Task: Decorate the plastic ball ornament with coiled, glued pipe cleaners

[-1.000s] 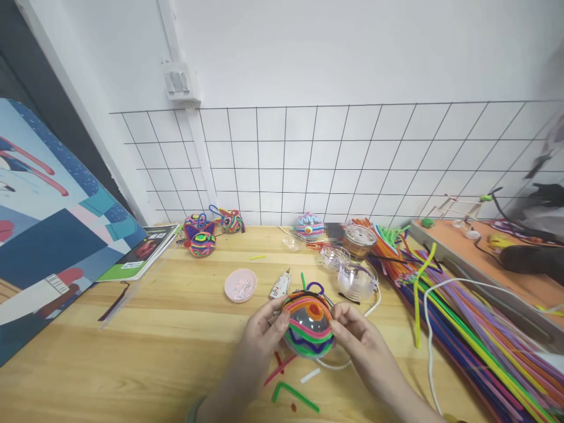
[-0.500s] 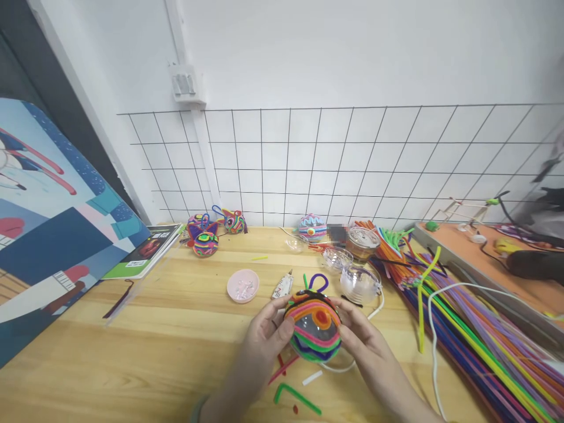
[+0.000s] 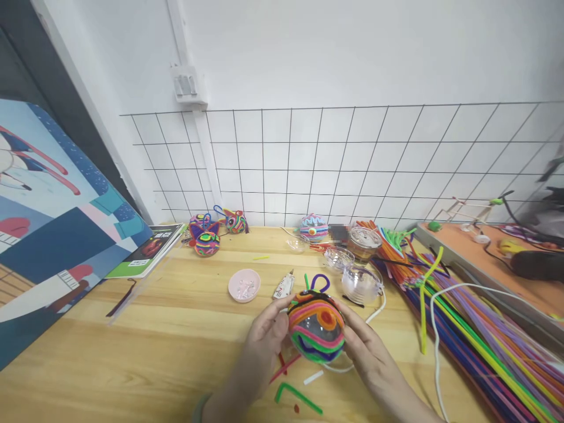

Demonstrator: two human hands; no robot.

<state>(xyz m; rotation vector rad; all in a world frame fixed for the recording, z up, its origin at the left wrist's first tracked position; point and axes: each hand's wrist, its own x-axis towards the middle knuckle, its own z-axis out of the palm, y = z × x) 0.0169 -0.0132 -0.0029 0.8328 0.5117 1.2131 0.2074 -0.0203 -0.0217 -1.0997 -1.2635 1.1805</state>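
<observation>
Between my two hands is a clear plastic ball point(image 3: 315, 330) decorated with bands of coloured pipe cleaners, with an orange and red spiral on its front and a purple loop on top. My left hand point(image 3: 267, 336) grips its left side, thumb toward the front. Fingers of my right hand point(image 3: 365, 346) close on its right side. Just below the ball lie a bent green pipe cleaner point(image 3: 299, 397), a pink pipe cleaner piece point(image 3: 284, 368) and a short white stick point(image 3: 313, 378). A glue tube point(image 3: 284, 285) rests behind the ball.
A pink bowl point(image 3: 244, 286) holds small bits. Decorated balls point(image 3: 207, 243) stand at the back left, another ball point(image 3: 314, 228) at the back. Clear plastic half-shells point(image 3: 361, 284) lie right of centre. Pipe cleaner bundles point(image 3: 480, 346) and a white cable point(image 3: 435, 358) occupy the right side.
The ball is turned very slightly in my hands, and my left thumb has shifted up and back along its side. The whole view has moved a little; the table things lie as before.
</observation>
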